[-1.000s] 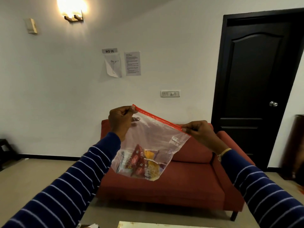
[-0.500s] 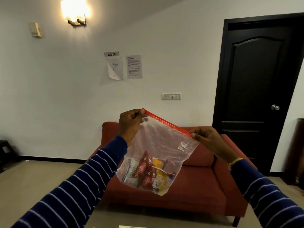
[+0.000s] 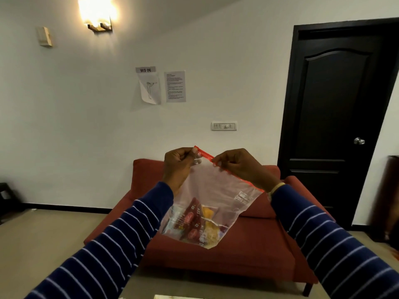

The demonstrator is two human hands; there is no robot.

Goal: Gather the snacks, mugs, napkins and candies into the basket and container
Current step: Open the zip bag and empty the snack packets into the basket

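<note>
while the red zip strip is pinched between thumb and curled fingers of the left hand at its upper end, the same strip is nipped just beside it by the fingertips of the right hand, the two hands nearly touching. a clear plastic bag is held up in mid-air by that strip, which is seen slanting down to the right behind the right wrist. at the bag's bottom corner, snack packets in dark red and yellow are bunched together, hanging low and tilted. both forearms are covered by navy sleeves with thin pale stripes, and a pale band is worn at the right wrist. behind the bag, a red sofa is set against a white wall, with a black door to the right, papers taped up above, and a lit wall lamp at the top left. whether the strip is sealed cannot be told.
</note>
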